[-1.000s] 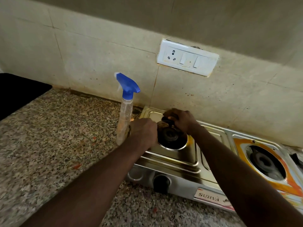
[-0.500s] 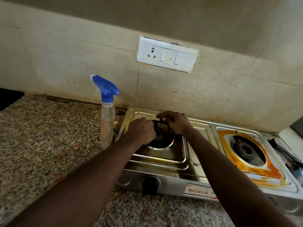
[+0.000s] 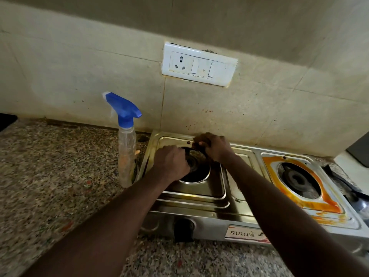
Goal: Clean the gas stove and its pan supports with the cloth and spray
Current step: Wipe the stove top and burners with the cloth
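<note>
A steel two-burner gas stove (image 3: 199, 208) stands on the granite counter against the tiled wall. Both my hands are over its left burner (image 3: 196, 170). My left hand (image 3: 171, 164) curls over the burner's left edge. At the back edge my right hand (image 3: 213, 146) grips a thin black pan support ring (image 3: 194, 150) that runs between the two hands. The right burner (image 3: 297, 178) is bare, with an orange stain around it. A clear spray bottle (image 3: 126, 156) with a blue trigger stands just left of the stove. No cloth shows.
A white socket and switch plate (image 3: 199, 65) is on the wall above the stove. A dark metal piece (image 3: 345, 188) lies off the stove's right end. A black knob (image 3: 183, 226) sits on the stove front. Speckled counter (image 3: 50, 176) stretches to the left.
The view has swung left and down a little. Both hands stay at the left burner, and the black ring now shows between them at the burner's back edge.
</note>
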